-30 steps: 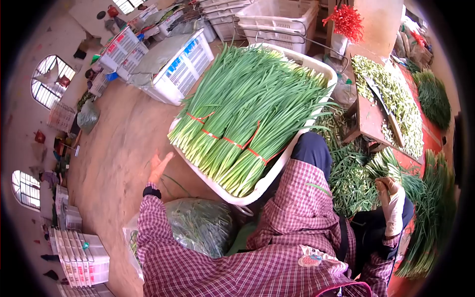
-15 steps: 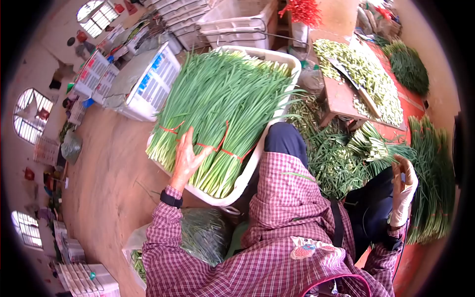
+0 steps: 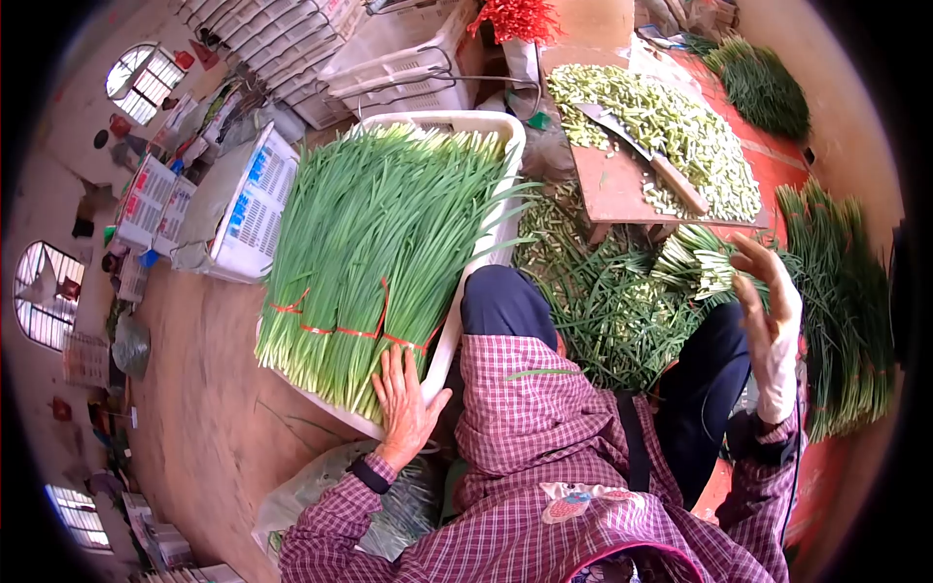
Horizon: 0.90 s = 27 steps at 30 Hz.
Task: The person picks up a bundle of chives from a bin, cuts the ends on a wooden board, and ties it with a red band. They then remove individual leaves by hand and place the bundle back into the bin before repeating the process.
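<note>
My left hand (image 3: 408, 408) lies with its fingers spread on the pale stem ends of the rightmost bundle of garlic chives (image 3: 389, 233). Several such bundles, tied with red bands (image 3: 360, 333), fill a white plastic crate (image 3: 505, 165) in front of me, their green leaves pointing away. My right hand (image 3: 775, 325) is raised over my right knee, fingers apart and nothing in it; a whitish covering wraps its palm and wrist. Beyond it, loose chives (image 3: 692, 260) with pale stems lie on a heap of green leaves (image 3: 612, 321).
A low wooden board (image 3: 622, 189) bears chopped pale stems (image 3: 714, 146) and a cleaver (image 3: 651, 155). More tied chives (image 3: 836, 311) lie on red flooring at right. Stacked white crates (image 3: 408, 78) stand behind; a clear plastic bag (image 3: 330, 486) sits near my left forearm.
My left hand has slid from the middle bundles to the near end of the rightmost one. My right hand's fingers have spread wider. The whole view has shifted rightward.
</note>
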### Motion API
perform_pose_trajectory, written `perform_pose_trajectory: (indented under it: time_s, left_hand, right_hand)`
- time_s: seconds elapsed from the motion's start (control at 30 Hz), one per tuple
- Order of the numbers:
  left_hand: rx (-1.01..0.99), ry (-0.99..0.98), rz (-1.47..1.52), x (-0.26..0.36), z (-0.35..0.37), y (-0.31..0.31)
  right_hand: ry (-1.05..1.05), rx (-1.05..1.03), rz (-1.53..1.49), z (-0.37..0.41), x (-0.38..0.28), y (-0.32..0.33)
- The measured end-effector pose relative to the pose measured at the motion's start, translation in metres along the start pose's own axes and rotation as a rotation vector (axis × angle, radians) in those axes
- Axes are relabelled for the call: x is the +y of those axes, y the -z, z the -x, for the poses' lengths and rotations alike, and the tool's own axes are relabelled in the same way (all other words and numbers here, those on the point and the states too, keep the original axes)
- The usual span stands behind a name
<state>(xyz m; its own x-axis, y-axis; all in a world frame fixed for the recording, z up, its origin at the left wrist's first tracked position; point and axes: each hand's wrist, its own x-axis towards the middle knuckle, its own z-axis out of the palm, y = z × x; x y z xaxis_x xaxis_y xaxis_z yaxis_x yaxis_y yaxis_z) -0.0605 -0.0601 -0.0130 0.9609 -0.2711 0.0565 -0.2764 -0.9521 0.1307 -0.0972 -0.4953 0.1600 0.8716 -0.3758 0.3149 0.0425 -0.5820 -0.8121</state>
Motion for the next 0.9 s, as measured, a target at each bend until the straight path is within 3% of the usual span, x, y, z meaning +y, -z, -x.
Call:
perform_pose_trajectory:
  time_s: [0.07, 0.13, 0.17, 0.23, 0.33, 0.47, 0.67, 0.77, 0.83, 0.9]
  left_hand:
    - [-0.028, 0.009, 0.081, 0.003, -0.007, 0.011]
    - [-0.051, 0.032, 0.160, 0.007, -0.016, 0.023]
    - [-0.011, 0.024, 0.159, 0.009, -0.024, 0.028]
    - [0.068, 0.031, 0.166, 0.008, -0.045, 0.032]
    - [0.077, 0.090, 0.210, 0.008, -0.083, 0.035]
    - [0.153, 0.062, 0.252, 0.026, -0.149, 0.033]
    - [0.163, -0.011, 0.191, 0.039, -0.224, 0.008]
    - [0.146, -0.049, 0.147, 0.041, -0.226, 0.005]
    - [0.124, -0.057, 0.136, 0.036, -0.224, 0.000]
    - [0.092, -0.060, 0.124, 0.036, -0.221, -0.001]
  right_hand:
    - [0.342, -0.119, 0.077, -0.035, -0.016, -0.028]
    - [0.419, -0.226, 0.006, -0.065, -0.027, -0.064]
    - [0.259, -0.290, -0.148, -0.077, -0.033, -0.087]
    - [0.395, -0.269, -0.195, -0.114, -0.013, -0.146]
    - [0.291, -0.349, -0.302, -0.157, 0.009, -0.233]
    - [0.406, -0.325, -0.184, -0.199, 0.039, -0.321]
    - [0.338, -0.395, 0.009, -0.234, 0.079, -0.391]
    - [0.266, -0.460, -0.180, -0.252, 0.133, -0.435]
    - [0.241, -0.461, -0.272, -0.249, 0.131, -0.435]
    - [0.395, -0.426, 0.265, -0.233, 0.091, -0.408]
